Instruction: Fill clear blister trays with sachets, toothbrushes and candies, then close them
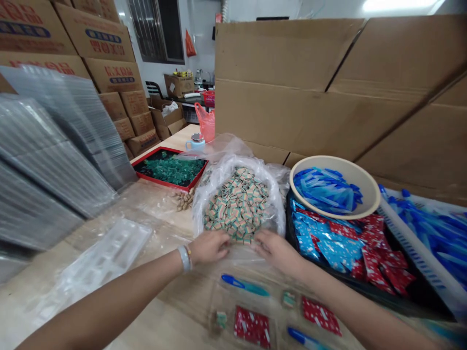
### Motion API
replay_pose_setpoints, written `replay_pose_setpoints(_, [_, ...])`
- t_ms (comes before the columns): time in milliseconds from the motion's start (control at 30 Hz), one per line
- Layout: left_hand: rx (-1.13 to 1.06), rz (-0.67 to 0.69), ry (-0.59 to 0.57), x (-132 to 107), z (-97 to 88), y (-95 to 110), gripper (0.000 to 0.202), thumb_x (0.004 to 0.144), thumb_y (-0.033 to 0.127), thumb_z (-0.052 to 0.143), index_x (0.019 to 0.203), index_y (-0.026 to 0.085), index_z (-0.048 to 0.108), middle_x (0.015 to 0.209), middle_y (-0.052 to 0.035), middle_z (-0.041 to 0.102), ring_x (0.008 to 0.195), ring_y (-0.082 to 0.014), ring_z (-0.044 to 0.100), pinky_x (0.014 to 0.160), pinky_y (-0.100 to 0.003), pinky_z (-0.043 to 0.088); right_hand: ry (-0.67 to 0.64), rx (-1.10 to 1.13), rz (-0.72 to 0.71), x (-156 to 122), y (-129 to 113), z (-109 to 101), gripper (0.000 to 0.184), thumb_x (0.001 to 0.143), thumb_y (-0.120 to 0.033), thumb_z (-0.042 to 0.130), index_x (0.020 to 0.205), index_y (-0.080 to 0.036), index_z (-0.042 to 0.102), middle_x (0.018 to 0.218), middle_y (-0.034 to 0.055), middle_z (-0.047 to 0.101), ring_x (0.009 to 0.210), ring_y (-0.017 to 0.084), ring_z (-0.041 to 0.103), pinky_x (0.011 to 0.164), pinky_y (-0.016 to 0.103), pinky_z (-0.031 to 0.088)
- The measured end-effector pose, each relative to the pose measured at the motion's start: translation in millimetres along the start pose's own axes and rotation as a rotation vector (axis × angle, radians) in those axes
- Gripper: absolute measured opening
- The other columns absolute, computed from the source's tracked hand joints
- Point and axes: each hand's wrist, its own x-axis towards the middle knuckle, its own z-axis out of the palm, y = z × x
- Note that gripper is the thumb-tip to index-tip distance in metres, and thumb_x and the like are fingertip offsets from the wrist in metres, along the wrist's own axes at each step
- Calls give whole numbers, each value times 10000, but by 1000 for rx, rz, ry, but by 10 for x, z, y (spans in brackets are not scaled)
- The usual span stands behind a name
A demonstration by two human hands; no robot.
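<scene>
While left hand [208, 247] and right hand [277, 252] rest just apart, clear bag [199, 214], striped wrapped candies [237, 204] heaped

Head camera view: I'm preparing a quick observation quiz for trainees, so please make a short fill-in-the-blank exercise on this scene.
The beige basin holds ____ packets.
The red-rimmed tray holds ____ wrapped pieces.
The person's ____ wrist wears a white band.
The right hand is at the edge of a clear plastic ____ heaped with striped packets.

Missing words: blue; green; left; bag.
</scene>
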Motion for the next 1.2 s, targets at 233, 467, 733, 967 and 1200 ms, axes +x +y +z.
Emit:
replay_pose_setpoints(233, [98, -384, 395, 1030, -364, -177, 349, 805, 239, 390, 1138, 170, 469, 1244, -97, 412, 1141, -279, 334, 923, -440, 307, 260, -204, 189, 1004, 24, -79, 372, 814, -262, 413, 1162, -146, 472, 1264, 124, 403, 1144, 274, 328, 929, 404, 268])
replay_pose_setpoints(467, [176, -103, 268, 349, 13, 4, 356, 806, 281, 415, 1151, 213, 471, 1317, -34, 345, 1202, -275, 229, 987, -452, 232, 117, -206, -57, 323, 20, 314, 329, 819, -274, 420, 1126, -201, 511, 1260, 73, 423, 1146, 251, 304, 927, 404, 284])
replay_pose_setpoints(733, [217, 155, 28, -115, 92, 97, 358, 764, 343, 523, 1105, 236, 492, 1298, -18, 376, 1147, -263, 295, 922, -397, 316, -71, -241, -224, -190, 80, 386, 279, 817, -235, 442, 1068, -243, 565, 1258, 41, 448, 1101, 231, 379, 869, 371, 335])
replay_pose_setpoints(967, [297, 72, 88, 94, 284, -82, 284, 805, 368, 470, 1076, 287, 497, 1297, -4, 371, 1150, -232, 307, 958, -418, 226, -68, -365, -145, -107, 169, 455, 349, 806, -122, 415, 1115, -243, 523, 1303, 47, 397, 1133, 256, 349, 797, 392, 346])
replay_pose_setpoints(1200, [384, 52, 116, 331, 220, -109, 243, 798, 341, 487, 1032, 285, 517, 1259, -9, 403, 1124, -225, 339, 929, -375, 254, -16, -443, -59, 84, 142, 375, 289, 825, -143, 377, 997, -241, 588, 1287, 9, 407, 1049, 243, 384, 727, 349, 383])
